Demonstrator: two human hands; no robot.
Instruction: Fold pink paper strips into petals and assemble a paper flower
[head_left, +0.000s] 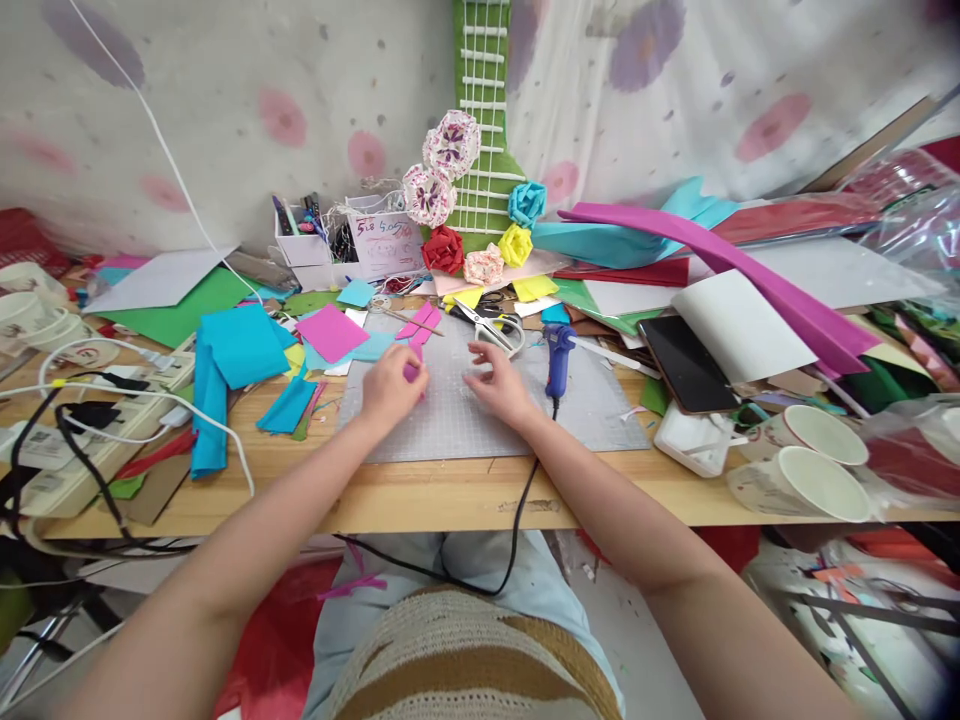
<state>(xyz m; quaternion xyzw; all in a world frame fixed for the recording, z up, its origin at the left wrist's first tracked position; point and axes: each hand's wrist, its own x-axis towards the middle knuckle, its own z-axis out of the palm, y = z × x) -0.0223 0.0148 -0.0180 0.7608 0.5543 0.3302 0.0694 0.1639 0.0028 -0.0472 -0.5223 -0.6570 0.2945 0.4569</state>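
Observation:
My left hand [391, 384] rests on the grey cutting mat [450, 420] with its fingers curled round a small pink paper piece [412, 370]. A hand's width to the right, my right hand [496, 381] hovers over the mat with fingers spread and nothing in them. Two pink paper strips [421, 321] lie just beyond the left hand. Scissors [491, 328] lie behind the right hand, and a blue glue gun [558, 352] stands at its right, its black cord running off the table edge.
Blue and pink paper sheets [247, 350] lie at the left beside a power strip [90, 430] with cables. Paper flowers [450, 200] stand at the back. A phone [679, 365], white trays and two paper cups [806, 465] crowd the right. Long magenta paper [750, 275] spans the back right.

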